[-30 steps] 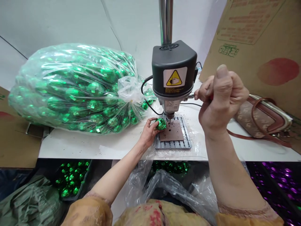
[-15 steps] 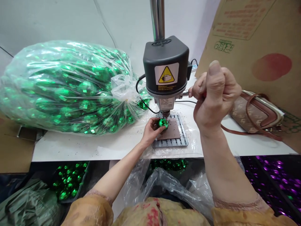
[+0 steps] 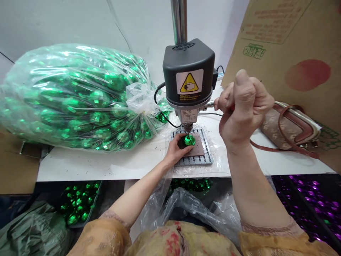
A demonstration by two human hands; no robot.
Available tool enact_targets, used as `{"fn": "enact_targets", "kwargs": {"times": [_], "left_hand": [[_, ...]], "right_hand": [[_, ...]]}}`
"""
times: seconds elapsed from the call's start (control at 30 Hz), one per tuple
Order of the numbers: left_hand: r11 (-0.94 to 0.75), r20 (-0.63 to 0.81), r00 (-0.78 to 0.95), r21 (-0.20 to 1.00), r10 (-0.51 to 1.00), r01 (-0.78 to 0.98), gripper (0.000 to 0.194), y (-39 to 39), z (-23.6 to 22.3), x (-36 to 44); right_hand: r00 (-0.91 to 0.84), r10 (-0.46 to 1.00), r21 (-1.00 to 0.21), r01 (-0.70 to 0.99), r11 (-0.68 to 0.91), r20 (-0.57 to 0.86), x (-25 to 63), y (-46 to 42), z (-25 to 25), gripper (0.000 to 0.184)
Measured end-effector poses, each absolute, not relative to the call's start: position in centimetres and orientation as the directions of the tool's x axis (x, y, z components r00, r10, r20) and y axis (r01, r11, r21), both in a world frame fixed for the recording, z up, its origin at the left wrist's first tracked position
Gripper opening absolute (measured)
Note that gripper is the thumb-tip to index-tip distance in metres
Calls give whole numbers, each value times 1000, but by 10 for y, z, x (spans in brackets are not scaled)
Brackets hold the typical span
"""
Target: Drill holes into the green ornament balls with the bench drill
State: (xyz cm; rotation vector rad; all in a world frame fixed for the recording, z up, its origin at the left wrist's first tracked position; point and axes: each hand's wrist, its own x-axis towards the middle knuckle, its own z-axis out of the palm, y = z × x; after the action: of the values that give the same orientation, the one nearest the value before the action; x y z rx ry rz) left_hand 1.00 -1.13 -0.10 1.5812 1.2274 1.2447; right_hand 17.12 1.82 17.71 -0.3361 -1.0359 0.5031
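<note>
My left hand (image 3: 176, 149) grips a shiny green faceted ball (image 3: 189, 140) between thumb and fingers. The ball sits on a brown board (image 3: 199, 149) over the slotted metal base (image 3: 208, 159), directly under the chuck of a small black bench drill press (image 3: 188, 73). Its tip appears to meet the top of the ball, though the exact contact is too small to make out. My right hand (image 3: 243, 106) is closed in a fist around the drill press's feed lever (image 3: 211, 104) at the machine's right side; most of the lever is hidden by the fingers.
A large clear bag (image 3: 77, 99) of green balls fills the table's left. A handbag (image 3: 290, 124) and a cardboard box (image 3: 282, 53) stand at right. Below the table edge are green balls (image 3: 77, 202), purple balls (image 3: 314, 202) and crumpled plastic film (image 3: 197, 206). Dark specks litter the base.
My left hand has shifted slightly right with the ball, bringing it beneath the chuck, and the ball has turned in the fingers. My right hand has stayed in place on the lever.
</note>
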Motion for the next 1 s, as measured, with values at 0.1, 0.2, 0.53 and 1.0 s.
{"fn": "enact_targets", "kwargs": {"times": [0.1, 0.2, 0.53, 1.0], "left_hand": [[-251, 243, 63, 945, 968, 209, 56, -12, -2, 10], [-250, 242, 63, 947, 968, 204, 56, -13, -2, 11], [-268, 260, 69, 947, 963, 175, 57, -12, -6, 12], [-257, 246, 84, 954, 966, 158, 57, -11, -7, 10]], "right_hand": [[435, 535, -476, -246, 844, 724, 169, 15, 172, 55], [456, 510, -456, -231, 860, 730, 168, 11, 166, 57], [444, 486, -447, -197, 873, 753, 168, 4, 158, 55], [456, 366, -324, -170, 931, 811, 167, 11, 140, 56]]}}
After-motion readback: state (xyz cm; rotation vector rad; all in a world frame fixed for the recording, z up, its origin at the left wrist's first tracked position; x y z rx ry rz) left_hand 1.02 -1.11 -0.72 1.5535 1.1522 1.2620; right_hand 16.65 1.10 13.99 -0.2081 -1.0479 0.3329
